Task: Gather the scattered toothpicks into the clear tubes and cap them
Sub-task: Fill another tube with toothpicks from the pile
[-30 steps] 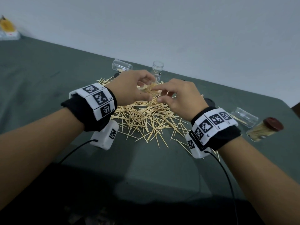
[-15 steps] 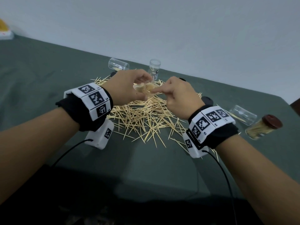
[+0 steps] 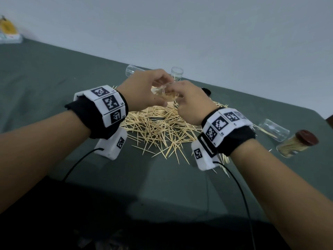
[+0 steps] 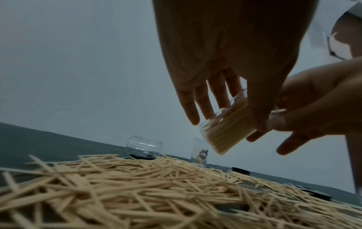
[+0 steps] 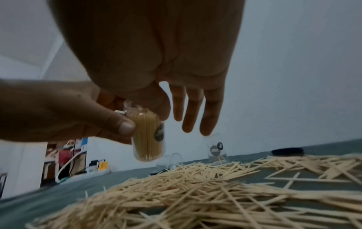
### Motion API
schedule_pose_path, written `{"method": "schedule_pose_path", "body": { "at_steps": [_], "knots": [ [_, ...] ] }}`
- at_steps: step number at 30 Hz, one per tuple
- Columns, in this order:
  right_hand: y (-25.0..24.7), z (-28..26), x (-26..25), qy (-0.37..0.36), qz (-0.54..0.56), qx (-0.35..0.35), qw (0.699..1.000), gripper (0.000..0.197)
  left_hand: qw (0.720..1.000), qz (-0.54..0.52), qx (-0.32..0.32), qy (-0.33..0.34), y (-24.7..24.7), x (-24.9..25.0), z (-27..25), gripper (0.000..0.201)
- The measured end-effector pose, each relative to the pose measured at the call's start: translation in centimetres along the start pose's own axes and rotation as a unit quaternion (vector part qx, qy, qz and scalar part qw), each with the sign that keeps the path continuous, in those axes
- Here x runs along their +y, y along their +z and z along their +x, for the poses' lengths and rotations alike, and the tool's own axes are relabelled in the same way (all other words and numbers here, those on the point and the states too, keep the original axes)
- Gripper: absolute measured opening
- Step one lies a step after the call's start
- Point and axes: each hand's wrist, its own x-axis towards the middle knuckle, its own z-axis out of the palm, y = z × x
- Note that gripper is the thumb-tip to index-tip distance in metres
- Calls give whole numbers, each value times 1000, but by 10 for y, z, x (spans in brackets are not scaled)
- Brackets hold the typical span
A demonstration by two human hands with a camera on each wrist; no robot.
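A clear tube packed with toothpicks hangs tilted above the loose toothpick pile. My left hand grips the tube round its body, with the thumb across the front. My right hand pinches the open end of the tube with thumb and forefinger. Its other fingers hang straight. The tube's mouth is hidden behind the fingers.
On the green table behind the pile, an empty tube lies on its side. An upright tube and a black cap sit nearby. At the right lie another clear tube and a filled tube with a reddish cap.
Both hands have risen off the pile with the filled tube. The right hand has closed in from beside the tube onto its open end.
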Motion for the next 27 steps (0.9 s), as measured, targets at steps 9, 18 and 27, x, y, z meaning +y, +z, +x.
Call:
{"method": "schedule_pose_path", "body": {
  "at_steps": [9, 18, 27],
  "knots": [
    [8, 45, 1, 61, 53, 44, 996, 28, 994, 30, 37, -96, -27, -50, 2, 57],
    [32, 70, 14, 152, -109, -187, 964, 104, 994, 30, 43, -99, -31, -61, 10, 57],
    [41, 81, 2, 121, -102, -178, 971, 93, 994, 25, 36, -99, -31, -60, 10, 56]
  ]
}}
